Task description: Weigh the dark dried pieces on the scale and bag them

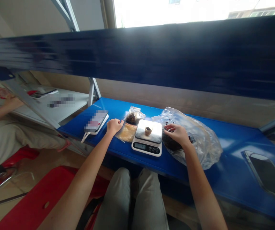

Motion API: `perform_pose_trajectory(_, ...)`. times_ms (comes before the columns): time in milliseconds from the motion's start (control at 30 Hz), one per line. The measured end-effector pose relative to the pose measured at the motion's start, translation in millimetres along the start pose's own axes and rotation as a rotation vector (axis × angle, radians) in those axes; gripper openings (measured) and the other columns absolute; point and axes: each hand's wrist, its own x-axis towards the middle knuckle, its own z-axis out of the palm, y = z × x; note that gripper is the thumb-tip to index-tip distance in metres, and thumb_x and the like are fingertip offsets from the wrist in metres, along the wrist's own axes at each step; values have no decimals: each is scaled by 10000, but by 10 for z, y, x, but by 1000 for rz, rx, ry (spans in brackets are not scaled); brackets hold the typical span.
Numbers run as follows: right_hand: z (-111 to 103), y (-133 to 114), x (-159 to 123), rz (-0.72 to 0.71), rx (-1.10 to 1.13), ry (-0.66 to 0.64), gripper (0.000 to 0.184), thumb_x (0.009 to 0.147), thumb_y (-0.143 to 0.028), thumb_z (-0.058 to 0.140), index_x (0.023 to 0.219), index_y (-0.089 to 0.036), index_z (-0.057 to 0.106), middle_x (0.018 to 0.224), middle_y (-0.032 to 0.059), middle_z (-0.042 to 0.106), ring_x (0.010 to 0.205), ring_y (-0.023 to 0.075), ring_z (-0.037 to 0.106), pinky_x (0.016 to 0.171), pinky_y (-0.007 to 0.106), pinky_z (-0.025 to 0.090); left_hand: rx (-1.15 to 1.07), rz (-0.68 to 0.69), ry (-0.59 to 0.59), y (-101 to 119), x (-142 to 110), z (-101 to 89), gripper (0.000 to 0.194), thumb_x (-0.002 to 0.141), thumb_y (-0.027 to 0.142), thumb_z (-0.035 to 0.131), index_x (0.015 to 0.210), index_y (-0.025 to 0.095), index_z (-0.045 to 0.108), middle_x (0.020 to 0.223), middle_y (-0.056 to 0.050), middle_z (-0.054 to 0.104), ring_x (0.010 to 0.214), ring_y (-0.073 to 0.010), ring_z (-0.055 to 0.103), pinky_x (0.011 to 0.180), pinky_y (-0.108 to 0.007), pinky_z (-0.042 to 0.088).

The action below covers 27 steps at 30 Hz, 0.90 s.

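Note:
A white digital kitchen scale (pixel 147 149) stands on the blue shelf, its display lit. On its metal plate is a small tan cup (pixel 148 131) with dark bits in it. My right hand (pixel 177 133) is just right of the scale, over a large clear plastic bag (pixel 203 140) holding dark loose material. Its fingers are bent together; whatever lies between the tips is too small to make out. My left hand (pixel 114 126) rests in a loose fist beside a small bag of yellowish powder (pixel 128 131) and a zip bag of dark dried pieces (pixel 132 117).
Left of my left hand, a phone (pixel 96 120) lies on a white device with a cable. Another phone (pixel 268 172) lies at the far right. A blue beam (pixel 137 57) crosses above the shelf. A co-worker's hands (pixel 9 99) are at the neighbouring white table (pixel 72 110).

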Motion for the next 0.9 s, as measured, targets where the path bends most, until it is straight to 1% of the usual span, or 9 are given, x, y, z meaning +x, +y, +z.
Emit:
perform_pose_trajectory(133, 2, -2, 8, -21, 38, 2, 242, 692, -324, 599, 870, -199, 703, 831, 39, 720, 725, 188, 649, 653, 282, 480, 4, -6, -5, 1, -1, -1, 490, 825, 479, 352, 617, 180, 680, 740, -123, 690, 750, -255, 622, 574, -285, 334)
perform_pose_trajectory(300, -10, -42, -16, -17, -60, -42, 193, 660, -336, 636, 802, -221, 698, 818, 15, 717, 758, 200, 642, 665, 294, 453, 16, -19, -21, 13, -4, -16, 489, 825, 483, 349, 625, 185, 681, 751, -119, 693, 762, -251, 622, 578, -281, 339)
perform_pose_trajectory(567, -29, -131, -37, -9, -164, -99, 242, 641, -332, 653, 859, -236, 698, 868, 10, 716, 828, 224, 637, 729, 332, 409, 17, -2, -18, 9, -4, -14, 505, 820, 488, 329, 577, 189, 655, 703, -116, 680, 723, -248, 614, 559, -282, 321)
perform_pose_trajectory(733, 1, -125, -27, -41, -182, -72, 247, 643, -355, 653, 853, -235, 704, 831, 20, 716, 818, 236, 632, 690, 320, 412, 10, -7, -19, 23, -7, -22, 508, 821, 488, 330, 575, 190, 659, 691, -124, 675, 719, -251, 612, 565, -284, 328)
perform_pose_trajectory(900, 37, -75, -8, -56, -149, -49, 264, 643, -330, 644, 878, -220, 694, 797, 24, 711, 795, 223, 634, 660, 296, 425, 5, -10, -24, 37, -17, -46, 500, 826, 477, 337, 596, 189, 675, 699, -124, 677, 729, -256, 615, 567, -289, 334)
